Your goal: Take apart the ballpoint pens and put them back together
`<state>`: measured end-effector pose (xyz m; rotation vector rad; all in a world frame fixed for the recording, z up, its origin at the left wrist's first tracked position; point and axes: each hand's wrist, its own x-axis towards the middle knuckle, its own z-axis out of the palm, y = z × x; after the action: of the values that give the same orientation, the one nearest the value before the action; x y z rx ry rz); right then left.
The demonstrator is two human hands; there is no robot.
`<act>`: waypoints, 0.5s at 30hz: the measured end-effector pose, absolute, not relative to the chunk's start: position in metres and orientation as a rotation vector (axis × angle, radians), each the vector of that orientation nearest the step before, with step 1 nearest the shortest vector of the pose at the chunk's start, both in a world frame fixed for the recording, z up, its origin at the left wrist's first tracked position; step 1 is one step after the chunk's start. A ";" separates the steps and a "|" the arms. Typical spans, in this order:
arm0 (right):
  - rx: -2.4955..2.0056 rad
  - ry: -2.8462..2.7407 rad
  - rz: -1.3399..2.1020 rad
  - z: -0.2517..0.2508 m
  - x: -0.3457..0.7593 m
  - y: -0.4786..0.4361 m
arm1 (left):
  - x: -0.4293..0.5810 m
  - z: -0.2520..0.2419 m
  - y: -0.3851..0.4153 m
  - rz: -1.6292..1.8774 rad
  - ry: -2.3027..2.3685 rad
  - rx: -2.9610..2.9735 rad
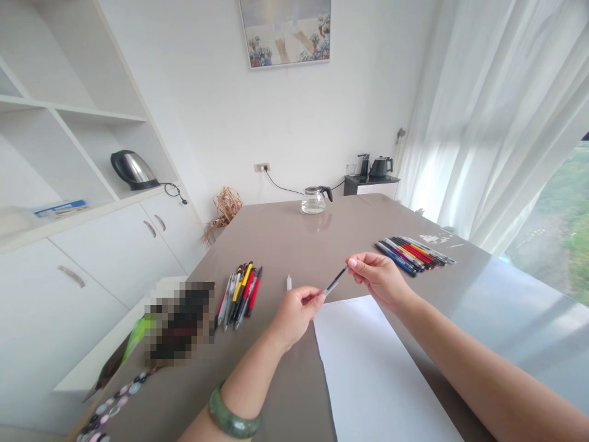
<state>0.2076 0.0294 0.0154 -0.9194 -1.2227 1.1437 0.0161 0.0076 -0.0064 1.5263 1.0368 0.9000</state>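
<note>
A thin pen refill (335, 281), partly dark and partly clear, slants between my two hands above the table. My left hand (299, 310) is closed around its lower end, with a green bangle on that wrist. At its upper, dark end, my right hand (375, 275) pinches it between thumb and fingers. Just behind my left hand is a whitish pen part (289, 282), mostly hidden by the hand. Below both hands lies a white sheet of paper (381, 374) with faint writing along its top edge.
Pens form a pile (239, 294) on the left and a row (414, 253) on the right, near white scraps (435, 238). A glass pot (313, 201) stands at the table's far end. At the left edge lie a pixelated dark object (181, 325) and a beaded strap (113, 405).
</note>
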 end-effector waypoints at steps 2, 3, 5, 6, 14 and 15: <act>-0.910 -1.232 1.148 0.015 0.207 0.029 | 0.016 -0.007 0.007 0.879 1.015 1.551; -0.907 -1.237 1.151 0.015 0.207 0.029 | 0.016 -0.008 0.007 0.871 1.008 1.565; -0.906 -1.245 1.159 0.014 0.206 0.029 | 0.016 -0.010 0.007 0.856 1.008 1.596; -0.910 -1.247 1.163 0.013 0.206 0.029 | 0.016 -0.011 0.007 0.849 1.010 1.612; -0.924 -1.273 1.231 0.014 0.203 0.025 | 0.018 -0.009 0.005 0.854 0.993 1.726; -0.922 -1.273 1.240 0.015 0.202 0.024 | 0.018 -0.009 0.005 0.854 0.999 1.734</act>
<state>0.2023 0.0242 0.0148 -0.9218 -1.2726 1.2403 0.0177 0.0050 -0.0086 1.7341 0.9990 0.8544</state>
